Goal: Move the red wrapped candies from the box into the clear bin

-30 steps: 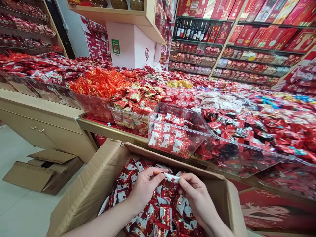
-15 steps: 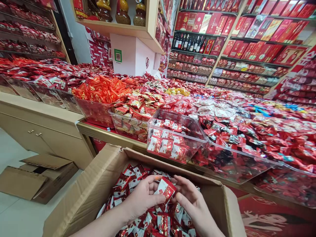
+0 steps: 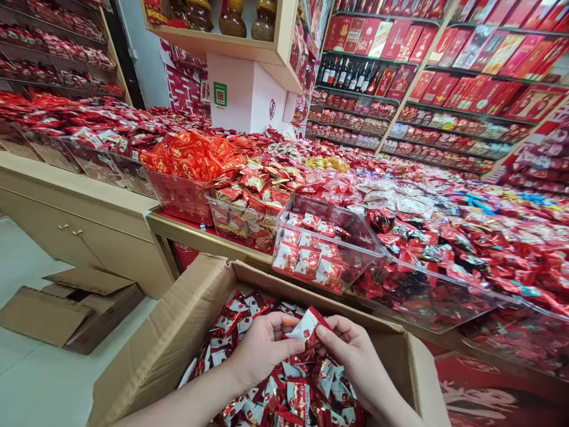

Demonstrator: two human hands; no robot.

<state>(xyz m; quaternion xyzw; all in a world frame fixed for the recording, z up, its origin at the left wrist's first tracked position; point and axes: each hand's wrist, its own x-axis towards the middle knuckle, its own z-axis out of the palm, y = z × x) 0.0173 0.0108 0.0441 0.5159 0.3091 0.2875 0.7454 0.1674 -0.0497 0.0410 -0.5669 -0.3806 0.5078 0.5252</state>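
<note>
Both my hands are inside an open cardboard box (image 3: 169, 347) full of red and white wrapped candies (image 3: 293, 394). My left hand (image 3: 262, 350) and my right hand (image 3: 349, 353) pinch the same small red and white candy packet (image 3: 306, 326) between their fingertips, just above the pile. Directly beyond the box, on the counter edge, stands a clear plastic bin (image 3: 326, 246) holding a shallow layer of matching packets.
A long counter (image 3: 195, 231) carries several clear bins heaped with red sweets. Shelves of red gift boxes and bottles (image 3: 444, 65) line the back wall. A flattened cardboard box (image 3: 66, 305) lies on the white floor at left, beside a beige cabinet (image 3: 89, 237).
The packet was turned in my fingers, from edge-on to face-up and then tilted, and my hands stayed over the box. The camera view shifted slightly down and right.
</note>
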